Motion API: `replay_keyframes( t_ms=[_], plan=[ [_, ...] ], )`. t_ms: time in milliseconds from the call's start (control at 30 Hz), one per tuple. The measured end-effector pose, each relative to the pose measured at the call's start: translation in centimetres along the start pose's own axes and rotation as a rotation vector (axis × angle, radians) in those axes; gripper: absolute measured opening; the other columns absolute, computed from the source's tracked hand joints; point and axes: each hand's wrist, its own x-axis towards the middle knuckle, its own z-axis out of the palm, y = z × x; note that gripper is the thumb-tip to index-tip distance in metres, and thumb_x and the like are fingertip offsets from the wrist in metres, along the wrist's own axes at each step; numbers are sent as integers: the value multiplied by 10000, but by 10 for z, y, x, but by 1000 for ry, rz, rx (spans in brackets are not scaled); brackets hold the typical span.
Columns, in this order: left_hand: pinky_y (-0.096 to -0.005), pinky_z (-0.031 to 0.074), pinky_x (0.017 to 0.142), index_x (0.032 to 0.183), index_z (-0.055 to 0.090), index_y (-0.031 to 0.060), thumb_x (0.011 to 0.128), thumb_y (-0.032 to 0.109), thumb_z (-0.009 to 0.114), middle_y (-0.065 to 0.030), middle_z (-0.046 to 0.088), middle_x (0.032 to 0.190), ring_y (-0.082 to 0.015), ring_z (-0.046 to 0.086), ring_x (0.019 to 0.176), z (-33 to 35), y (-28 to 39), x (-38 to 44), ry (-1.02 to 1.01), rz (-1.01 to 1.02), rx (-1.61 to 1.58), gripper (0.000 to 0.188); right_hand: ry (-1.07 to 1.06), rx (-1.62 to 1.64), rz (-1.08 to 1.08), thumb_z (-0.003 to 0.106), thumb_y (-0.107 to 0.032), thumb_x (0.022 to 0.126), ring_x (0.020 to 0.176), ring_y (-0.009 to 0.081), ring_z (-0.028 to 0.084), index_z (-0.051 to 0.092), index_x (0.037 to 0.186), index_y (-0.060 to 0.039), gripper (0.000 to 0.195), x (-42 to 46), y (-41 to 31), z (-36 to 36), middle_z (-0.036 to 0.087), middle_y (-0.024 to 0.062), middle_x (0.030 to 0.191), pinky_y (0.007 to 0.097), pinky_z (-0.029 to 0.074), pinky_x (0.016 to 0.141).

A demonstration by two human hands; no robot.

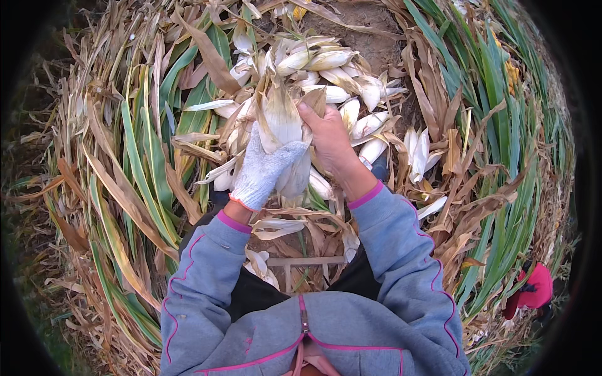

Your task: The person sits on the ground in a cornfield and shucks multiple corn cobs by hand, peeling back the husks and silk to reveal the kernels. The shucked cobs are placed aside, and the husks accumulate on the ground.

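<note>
An ear of corn still wrapped in pale husk point(282, 115) is held up in front of me, over a heap of others. My left hand point(265, 164), in a white knit glove with an orange cuff edge, grips it low on the left side. My bare right hand point(329, 136) pinches a dry brown husk leaf point(315, 101) at its right edge, thumb uppermost. The kernels are hidden inside the husk. Just beyond my hands lies a pile of husked-over ears point(329, 61), whitish with brown tips.
Long green and dry corn stalks point(146, 141) bank up on the left, with more green leaves point(494, 94) on the right. Bare yellow ears point(510, 70) lie at the far right. A wooden frame point(305, 261) sits between my knees. Another person in red point(536, 286) is at the lower right.
</note>
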Motion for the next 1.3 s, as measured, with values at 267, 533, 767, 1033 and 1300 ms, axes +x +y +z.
replay_keyframes(
  t_ms=[267, 533, 767, 1033, 1300],
  plan=[
    [-343, 479, 864, 1223, 469, 53, 815, 122, 647, -70, 559, 1112, -184, 552, 1000, -37, 7, 19, 305, 71, -518, 451, 172, 193, -36, 479, -125, 944, 511, 24, 428, 585, 1044, 6, 196, 7, -8, -21, 579, 0, 771, 164, 321, 409],
    [-431, 433, 929, 1244, 443, 73, 847, 306, 607, -102, 526, 1154, -261, 524, 1051, -84, 55, 14, 484, 258, -619, 488, 469, -1148, -577, 531, -73, 875, 953, 263, 571, 507, 1111, 3, 249, 20, -31, -51, 579, 134, 1043, 384, 446, 846],
    [-296, 490, 820, 1250, 440, 14, 807, 139, 662, -84, 552, 1136, -159, 561, 992, -45, 31, 12, 268, 114, -324, 512, -420, -633, -180, 726, -259, 765, 1154, 320, 491, 242, 1367, -27, 806, -18, 9, 12, 460, 217, 1265, 378, 368, 989],
    [-278, 438, 891, 1291, 416, 23, 899, 188, 550, -83, 536, 1159, -152, 528, 1037, -33, 35, 15, 301, 303, -245, 445, -356, -705, -154, 766, -266, 699, 1134, 276, 503, 216, 1379, -5, 912, -23, 34, 26, 477, 221, 1236, 345, 399, 950],
    [-273, 423, 890, 1255, 460, -49, 966, 232, 447, -93, 546, 1148, -137, 507, 1024, -41, 22, 16, 381, 354, -25, 403, -351, -668, -197, 779, -284, 691, 1111, 272, 514, 234, 1369, -1, 915, -23, 41, 22, 489, 220, 1218, 341, 402, 941]
  ],
)
